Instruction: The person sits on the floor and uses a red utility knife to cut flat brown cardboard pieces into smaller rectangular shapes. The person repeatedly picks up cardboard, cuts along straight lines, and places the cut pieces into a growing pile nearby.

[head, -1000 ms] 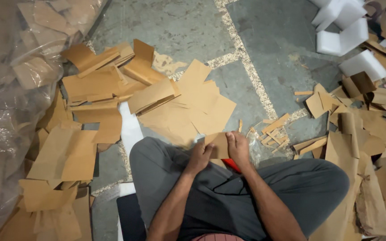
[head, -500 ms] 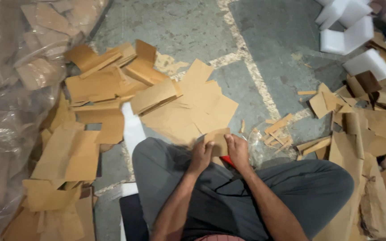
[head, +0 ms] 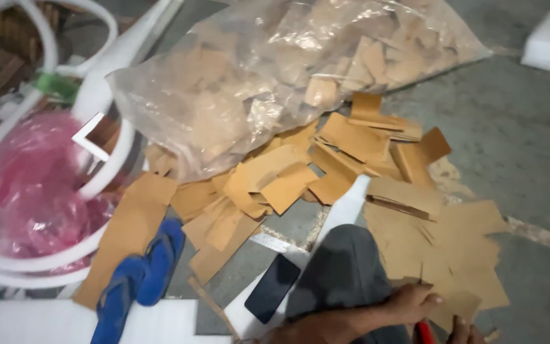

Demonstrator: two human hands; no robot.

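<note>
At the bottom right of the frame the left hand (head: 415, 302) lies with fingers curled on a small cardboard piece (head: 453, 309). The right hand (head: 466, 331) is mostly cut off by the edge; its grip cannot be told. A red tool (head: 423, 332) shows between them. Left of the knee lie a black phone (head: 272, 288) and blue sandals (head: 138, 280). Above, a clear bag of cardboard scraps (head: 275, 76) rests on the floor (head: 517, 127).

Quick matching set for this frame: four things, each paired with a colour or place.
Things:
1. sandals
2. phone
3. clear plastic bag
4. left hand

Matches:
a. black, lying on white foam by the knee
b. on a cardboard piece at the bottom edge
c. blue, on a cardboard sheet
d. stuffed with cardboard offcuts

Pairs: 1-c, 2-a, 3-d, 4-b
</note>
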